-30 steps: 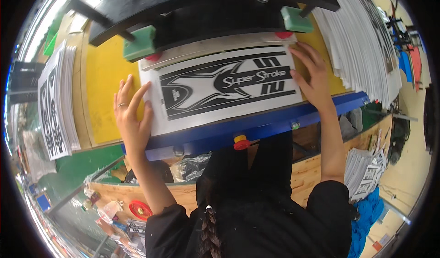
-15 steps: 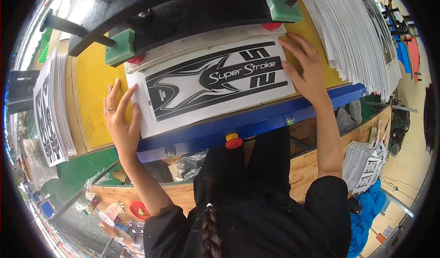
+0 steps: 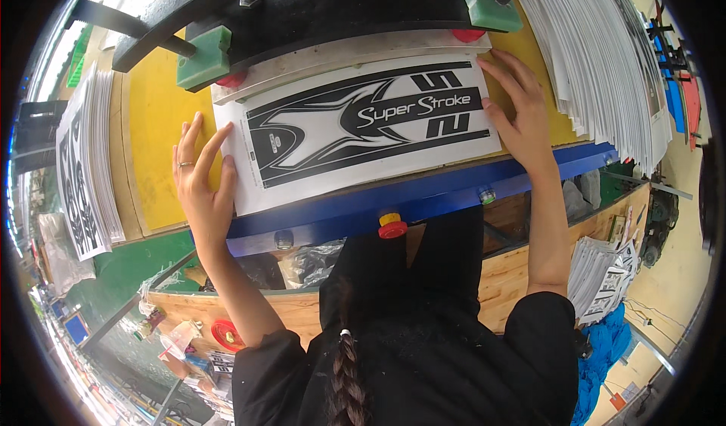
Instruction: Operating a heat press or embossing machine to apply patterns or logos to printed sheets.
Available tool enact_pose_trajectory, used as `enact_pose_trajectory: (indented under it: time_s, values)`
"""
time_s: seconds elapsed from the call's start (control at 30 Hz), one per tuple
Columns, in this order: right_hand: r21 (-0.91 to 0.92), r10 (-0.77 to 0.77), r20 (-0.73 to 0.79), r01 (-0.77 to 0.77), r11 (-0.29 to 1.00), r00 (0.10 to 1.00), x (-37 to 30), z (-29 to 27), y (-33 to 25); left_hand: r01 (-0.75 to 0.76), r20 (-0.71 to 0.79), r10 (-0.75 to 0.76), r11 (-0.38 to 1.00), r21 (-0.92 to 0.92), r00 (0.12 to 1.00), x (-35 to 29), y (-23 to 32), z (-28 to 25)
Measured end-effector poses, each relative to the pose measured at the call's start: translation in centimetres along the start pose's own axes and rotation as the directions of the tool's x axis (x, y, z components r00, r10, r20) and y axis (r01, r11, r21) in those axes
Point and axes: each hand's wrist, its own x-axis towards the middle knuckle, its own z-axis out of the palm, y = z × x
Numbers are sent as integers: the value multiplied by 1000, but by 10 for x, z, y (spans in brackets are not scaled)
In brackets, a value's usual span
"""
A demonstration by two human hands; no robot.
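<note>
A white sheet printed with a black graphic (image 3: 325,173) lies flat on the machine's bed. Its far edge meets a pale metal plate (image 3: 318,69) below a black press frame (image 3: 340,25). My left hand (image 3: 203,167) rests at the sheet's left end, fingers spread, fingertips on the sheet's edge and the yellow board (image 3: 155,154). At the opposite end, my right hand (image 3: 522,112) touches the sheet's right edge with thumb and fingers stretched apart. Neither hand grips anything.
Tall stacks of printed sheets stand on the right (image 3: 597,63) and left (image 3: 87,161). Green blocks (image 3: 204,57) hang from the frame by both hands. A blue front rail (image 3: 340,216) carries a red push button (image 3: 392,230). Below is a wooden shelf (image 3: 499,282) with more sheets.
The view has shifted slightly, so the press and sheet sit a little further right and higher. Both hands stay at the sheet's two ends.
</note>
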Motion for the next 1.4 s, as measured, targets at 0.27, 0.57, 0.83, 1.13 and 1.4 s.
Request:
enact_pose_trajectory:
  time_s: [0.27, 0.57, 0.83, 1.13, 1.4]
  values:
    - [-17, 4, -3, -4, 1000, 1000, 1, 1, -1, -4, -2, 4, 1000, 7, 1000, 0, -1, 0]
    - [3, 5, 1, -5, 1000, 1000, 3, 3, -2, -6, -6, 6, 1000, 5, 1000, 1, -1, 0]
    - [0, -2, 2, 2, 1000, 1000, 3, 3, -1, -5, -10, 5, 1000, 5, 1000, 1, 0, -1]
    - [21, -8, -7, 8, 1000, 1000, 2, 2, -1, -6, 3, 6, 1000, 1, 1000, 1, 0, -1]
    - [-5, 12, -12, -12, 1000, 1000, 1, 2, -2, -8, 8, 8, 999, 33, 1000, 1, -1, 0]
